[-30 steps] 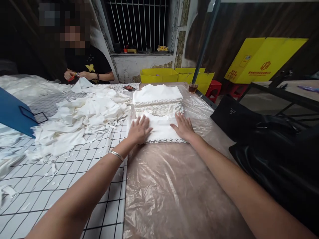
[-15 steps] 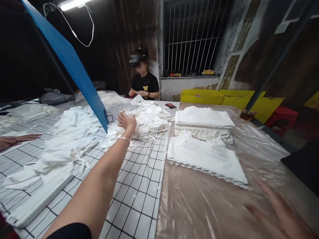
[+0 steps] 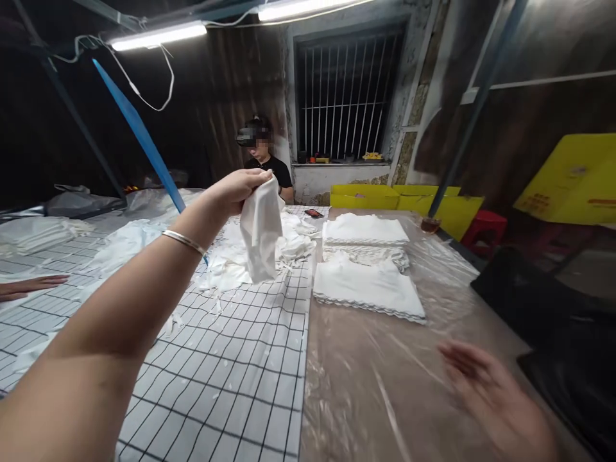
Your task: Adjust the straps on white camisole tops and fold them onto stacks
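Note:
My left hand (image 3: 235, 190), a silver bangle on its wrist, pinches a limp white cloth piece (image 3: 262, 237) by its top edge. The cloth hangs above a loose pile of white cloth pieces (image 3: 226, 263) on the checked tablecloth (image 3: 245, 359). Low on the right, my right hand (image 3: 498, 398) hovers over the plastic-covered brown tabletop (image 3: 356, 378), slightly blurred, its fingers loosely bent and apart with nothing in them. Ahead of it lie neat stacks of white garments; the nearer stack (image 3: 368, 285) has wavy layered edges, and another stack (image 3: 366, 230) sits behind.
A blue panel (image 3: 139, 135) rises from the table at left. Another person's hand (image 3: 33, 287) rests at the left edge. Across the table sits a person in black (image 3: 274, 170). A phone (image 3: 314, 213), a glass of brown drink (image 3: 430, 224) and yellow boxes (image 3: 363, 196) stand farther back.
My left hand has lifted a white cloth piece up from the loose pile. My right hand has shifted left and come further into view. The camera view has tilted up and turned right.

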`<state>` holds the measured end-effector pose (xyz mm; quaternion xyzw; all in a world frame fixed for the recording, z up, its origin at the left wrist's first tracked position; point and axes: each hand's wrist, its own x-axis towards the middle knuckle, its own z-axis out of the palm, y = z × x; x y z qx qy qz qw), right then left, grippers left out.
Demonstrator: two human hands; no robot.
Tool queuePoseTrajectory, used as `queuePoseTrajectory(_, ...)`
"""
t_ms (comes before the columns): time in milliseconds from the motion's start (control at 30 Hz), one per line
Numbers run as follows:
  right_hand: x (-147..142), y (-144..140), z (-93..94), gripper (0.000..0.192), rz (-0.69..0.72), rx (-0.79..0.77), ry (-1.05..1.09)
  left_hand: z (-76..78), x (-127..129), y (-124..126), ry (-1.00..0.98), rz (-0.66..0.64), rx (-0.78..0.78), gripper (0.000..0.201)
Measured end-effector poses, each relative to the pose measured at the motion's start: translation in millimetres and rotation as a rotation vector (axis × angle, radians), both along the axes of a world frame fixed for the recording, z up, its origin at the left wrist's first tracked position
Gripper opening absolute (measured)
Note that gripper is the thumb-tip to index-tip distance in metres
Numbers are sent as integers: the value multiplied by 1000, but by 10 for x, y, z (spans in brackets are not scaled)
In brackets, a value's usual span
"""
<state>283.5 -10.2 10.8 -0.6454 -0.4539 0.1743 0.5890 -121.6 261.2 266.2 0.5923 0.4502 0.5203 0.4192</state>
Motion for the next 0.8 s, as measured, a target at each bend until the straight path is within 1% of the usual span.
queuePoseTrajectory(33,-227,26,167,51,35,-4,39,53,108,-206,5,-78,-38,15)
queuePoseTrajectory(67,-442,69,338,51,127,-8,76,74,223,-419,5,-149,-80,14)
queuePoseTrajectory(133,-794,178,651,53,252,46,147,29,455,-836,-14,-281,-165,12)
queuePoseTrajectory(200,-1012,263,863,61,362,49,272,-112,669,-1198,-41,-415,-256,11)
queuePoseTrajectory(267,-1111,284,936,72,564,-68,426,-332,844,-1462,-66,-550,-357,11)
queuePoseTrajectory(300,-1125,271,920,74,650,-130,492,-472,915,-1551,-75,-611,-408,12)
queuePoseTrajectory(333,-1118,245,875,73,706,-176,544,-631,975,-1609,-82,-658,-454,14)
queuePoseTrajectory(367,-1093,214,804,69,717,-202,577,-807,1023,-1642,-83,-679,-491,17)
queuePoseTrajectory(400,-1052,180,716,64,687,-213,594,-997,1060,-1653,-69,-670,-518,20)
queuePoseTrajectory(500,-856,98,414,49,482,-271,583,-1565,1122,-1610,67,-554,-528,29)
queuePoseTrajectory(567,-705,80,241,37,359,-342,507,-1858,1143,-1555,177,-496,-477,31)
queuePoseTrajectory(600,-635,86,173,32,307,-361,442,-1962,1153,-1526,210,-486,-448,31)
queuePoseTrajectory(667,-513,126,75,25,215,-359,308,-2087,1179,-1464,226,-487,-417,31)
queuePoseTrajectory(733,-413,193,13,21,141,-329,213,-2135,1210,-1403,222,-482,-422,31)
queuePoseTrajectory(800,-339,255,-29,18,89,-306,157,-2158,1237,-1348,248,-437,-404,31)
